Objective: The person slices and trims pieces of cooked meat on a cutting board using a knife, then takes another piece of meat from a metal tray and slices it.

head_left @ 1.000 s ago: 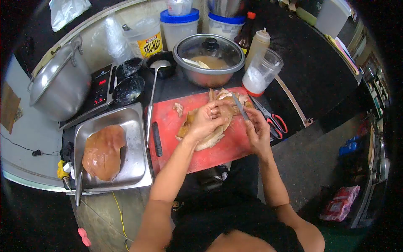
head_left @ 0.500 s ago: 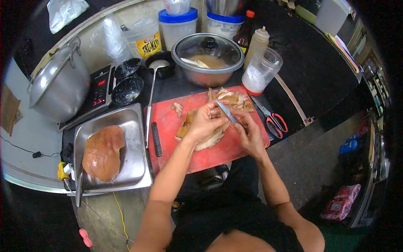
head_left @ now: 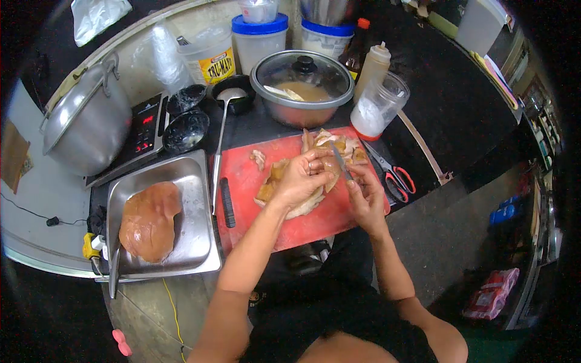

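My right hand (head_left: 367,199) is closed around the handle of a small knife (head_left: 338,157), its blade pointing up and away from me. Beside it, my left hand (head_left: 302,180) pinches a tan piece of meat (head_left: 331,170) close to the blade; the fingers partly cover it. Both hands are over a red cutting board (head_left: 245,209). Under and beyond them lie pale cooked meat pieces (head_left: 351,148) with brown skin, some hidden by my left hand. One small scrap of meat (head_left: 258,159) sits apart on the board's left side.
Left of the board, a steel tray (head_left: 200,233) holds a large brown slab of meat (head_left: 149,221). A ladle (head_left: 218,163) and scissors (head_left: 396,175) flank the board. Behind it stand a lidded pot (head_left: 302,112) and a jar of white powder (head_left: 378,112). A big pot (head_left: 88,124) stands far left.
The knife has shifted slightly right and its blade has turned more upright. My right hand has moved a little right and down, and the gap between my hands is wider.
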Motion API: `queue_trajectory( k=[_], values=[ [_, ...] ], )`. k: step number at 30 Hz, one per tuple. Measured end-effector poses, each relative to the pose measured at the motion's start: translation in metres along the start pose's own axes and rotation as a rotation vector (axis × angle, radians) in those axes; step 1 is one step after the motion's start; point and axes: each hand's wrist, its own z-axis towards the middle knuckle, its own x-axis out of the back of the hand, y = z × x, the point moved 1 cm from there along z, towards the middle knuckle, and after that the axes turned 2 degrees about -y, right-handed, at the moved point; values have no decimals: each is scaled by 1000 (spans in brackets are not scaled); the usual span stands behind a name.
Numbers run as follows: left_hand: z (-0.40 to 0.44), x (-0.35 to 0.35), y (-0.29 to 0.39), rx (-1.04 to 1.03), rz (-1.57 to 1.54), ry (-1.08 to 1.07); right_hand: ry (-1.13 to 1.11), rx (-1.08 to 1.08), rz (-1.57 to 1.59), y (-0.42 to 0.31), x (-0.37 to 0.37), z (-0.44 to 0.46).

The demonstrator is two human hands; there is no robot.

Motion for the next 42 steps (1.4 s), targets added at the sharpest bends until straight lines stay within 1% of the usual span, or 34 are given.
queue_trajectory(
  k=[2, 4, 5, 8, 10, 12, 13, 16, 19, 22, 26, 28, 34, 38, 41, 42],
  values=[
    [0, -1, 2, -25, -20, -25, -11, -131, 185, 2, 8, -2],
    [-1, 0, 7, -34, -9, 28, -6, -236, 414, -3, 14, -1],
    [-2, 0, 9, -38, -3, 55, 6, -227, 452, -8, 12, -2],
    [2, 6, 0, -50, -21, 12, -107, -135, 177, -7, 16, -2],
    [2, 7, -3, -54, -2, 11, -132, -102, -14, -15, 4, -2],
    [2, 7, -1, -56, 8, 9, -184, -116, -21, -22, -1, -2],
    [1, 5, 2, -55, 7, 8, -212, -130, -96, -18, 0, -1],
    [0, 6, 2, -36, -63, -5, -191, -33, -136, -13, -3, 2],
    [-1, 4, 3, -47, -96, -19, -182, 76, -311, -7, -1, 4],
    [0, 4, 4, -42, -98, -43, -148, 171, -311, -3, -2, 4],
    [2, 8, -3, 11, -155, -54, -37, 96, -174, 3, -5, -2],
    [3, 8, -7, 12, -179, -15, -8, 48, -144, 3, -6, -4],
    [1, 6, 1, 9, -247, 32, 15, -135, 276, -7, -13, -5],
    [-5, -8, 15, 52, -328, 63, -17, -100, 187, 1, -11, -7],
    [1, 0, -9, -58, -259, -24, -21, -60, 132, 3, -15, -7],
    [2, 0, -9, -52, -219, -22, -32, -58, 135, 1, -16, -7]
  ],
)
